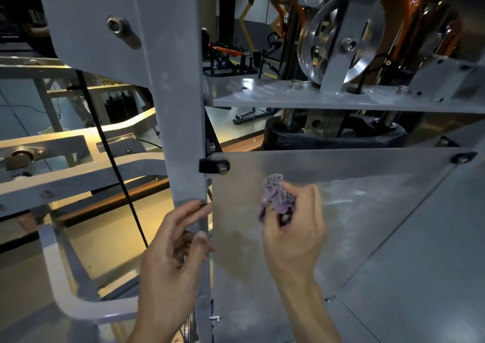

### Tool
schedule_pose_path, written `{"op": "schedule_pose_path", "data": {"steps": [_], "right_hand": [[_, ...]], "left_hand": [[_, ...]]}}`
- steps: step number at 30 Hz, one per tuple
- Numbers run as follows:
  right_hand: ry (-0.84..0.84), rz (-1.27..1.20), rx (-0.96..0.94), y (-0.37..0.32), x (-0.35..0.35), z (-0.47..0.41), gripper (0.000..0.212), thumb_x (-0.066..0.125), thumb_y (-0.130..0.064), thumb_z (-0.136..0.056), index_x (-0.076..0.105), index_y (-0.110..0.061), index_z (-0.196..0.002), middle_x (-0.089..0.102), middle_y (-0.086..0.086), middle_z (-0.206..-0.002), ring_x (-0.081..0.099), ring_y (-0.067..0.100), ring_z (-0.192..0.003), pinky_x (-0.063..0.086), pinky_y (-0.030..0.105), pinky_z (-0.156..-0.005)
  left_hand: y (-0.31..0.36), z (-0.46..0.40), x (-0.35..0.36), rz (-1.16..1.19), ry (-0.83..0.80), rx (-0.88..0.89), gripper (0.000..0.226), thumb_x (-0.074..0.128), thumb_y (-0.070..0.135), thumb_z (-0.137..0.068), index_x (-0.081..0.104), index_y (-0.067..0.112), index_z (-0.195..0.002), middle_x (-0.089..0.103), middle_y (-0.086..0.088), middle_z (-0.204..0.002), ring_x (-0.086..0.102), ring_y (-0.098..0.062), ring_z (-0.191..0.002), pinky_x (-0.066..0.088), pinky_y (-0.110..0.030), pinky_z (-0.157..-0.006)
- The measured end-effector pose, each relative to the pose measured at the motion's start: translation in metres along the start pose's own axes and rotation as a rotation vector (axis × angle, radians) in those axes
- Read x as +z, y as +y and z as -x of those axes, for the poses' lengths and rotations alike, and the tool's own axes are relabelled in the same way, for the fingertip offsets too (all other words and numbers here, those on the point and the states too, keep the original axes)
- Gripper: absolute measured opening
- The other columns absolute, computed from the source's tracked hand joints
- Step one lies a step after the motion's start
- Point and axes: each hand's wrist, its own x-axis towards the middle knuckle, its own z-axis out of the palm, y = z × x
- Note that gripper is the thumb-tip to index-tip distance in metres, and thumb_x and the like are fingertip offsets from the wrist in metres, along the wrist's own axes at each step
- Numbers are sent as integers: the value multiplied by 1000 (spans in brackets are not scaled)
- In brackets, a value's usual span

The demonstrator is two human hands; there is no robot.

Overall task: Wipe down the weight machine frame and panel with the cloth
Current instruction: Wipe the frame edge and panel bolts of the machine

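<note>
the right hand (294, 227) is bunched around a crumpled purple cloth (275, 195), its fingers curled over the wad and pressing it against the metal panel (367, 211). the cloth sits in the upper left part of the panel, below and to the right of the black bracket with a bolt (214, 166) at the panel's top left corner. a second black fastener (463, 157) holds the panel's top right corner. the panel surface looks dull and streaked, with paler smears to the right of the cloth.

the left hand (175, 253) grips the grey upright post (181, 122) of the machine frame just left of the panel's edge, fingers wrapped over the front of the post and the thumb pressed on its right edge.

above the panel a flat grey shelf (301, 95) carries a shiny pulley wheel (328, 40) in its bracket, and a dark weight stack (333, 135) shows between shelf and panel. a black cable (112, 158) runs down at a slant left of the post, in front of grey frame bars (78, 177). other gym machines (231, 56) with orange parts stand well back in the room.
</note>
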Motion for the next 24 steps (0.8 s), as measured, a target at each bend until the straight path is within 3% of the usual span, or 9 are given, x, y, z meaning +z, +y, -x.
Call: {"op": "schedule_pose_path", "data": {"steps": [4, 6, 8, 11, 13, 15, 17, 19, 24], "right_hand": [[-117, -33, -134, -32, 29, 22, 12, 60, -13, -86, 53, -17, -95, 50, -4, -90, 51, 17, -64, 40, 22, -53], [-177, -51, -183, -34, 31, 24, 7, 60, -14, -88, 57, -14, -94, 56, 1, -89, 54, 19, -64, 45, 26, -51], [-172, -45, -184, -22, 20, 16, 13, 61, -14, -87, 57, -17, -99, 58, 2, -88, 56, 20, -65, 48, 29, -51], [-25, 52, -68, 7, -6, -3, 32, 71, 1, -77, 59, -17, -101, 57, 2, -86, 49, 10, -71, 42, 14, -62], [55, 55, 14, 17, -14, -11, 32, 73, 9, -73, 62, -8, -97, 54, -2, -89, 44, 3, -74, 38, 8, -65], [61, 0, 17, 8, -6, -5, 25, 69, 1, -76, 61, -10, -98, 53, -5, -91, 50, 9, -73, 41, 14, -62], [-29, -62, -42, -11, 9, 9, 19, 62, -10, -83, 58, -17, -100, 54, -6, -93, 55, 14, -71, 45, 21, -59], [-139, -57, -115, -23, 17, 19, 16, 60, -16, -87, 55, -19, -102, 59, -3, -94, 57, 14, -68, 45, 20, -56], [-76, 44, -48, 7, -9, 5, 31, 75, 2, -76, 69, -12, -103, 66, -1, -95, 60, 13, -78, 50, 23, -63]], "left_hand": [[-2, 1, 0, 16, 11, -13, 49, 59, -5, -95, 60, 32, -128, 70, 21, -122, 73, -17, -86, 58, -26, -70], [-2, 1, 1, 19, 16, -9, 50, 60, -6, -95, 61, 32, -128, 71, 19, -121, 72, -15, -87, 57, -21, -69], [-3, 0, 1, 25, 16, 4, 47, 59, -4, -95, 60, 28, -129, 71, 17, -124, 73, -18, -82, 57, -25, -69], [-2, 0, 2, 18, 9, 12, 40, 59, 10, -94, 59, 28, -130, 68, 19, -127, 72, -19, -79, 57, -32, -71], [-1, 1, 2, 14, 3, 7, 40, 60, 14, -93, 58, 30, -130, 67, 21, -128, 72, -19, -79, 56, -34, -72], [-1, 1, 3, 13, -2, -1, 43, 60, 4, -96, 59, 31, -129, 67, 20, -128, 72, -19, -79, 56, -36, -72], [-2, 1, 2, 14, -3, -1, 46, 59, -1, -96, 60, 31, -128, 67, 19, -128, 72, -18, -79, 56, -38, -71], [-3, 0, 2, 10, -5, -3, 46, 59, -1, -96, 60, 30, -129, 68, 19, -127, 72, -18, -79, 56, -38, -72], [1, 0, -2, -1, -41, -9, 48, 59, 0, -97, 58, 35, -129, 67, 25, -127, 72, -16, -82, 59, -36, -72]]}}
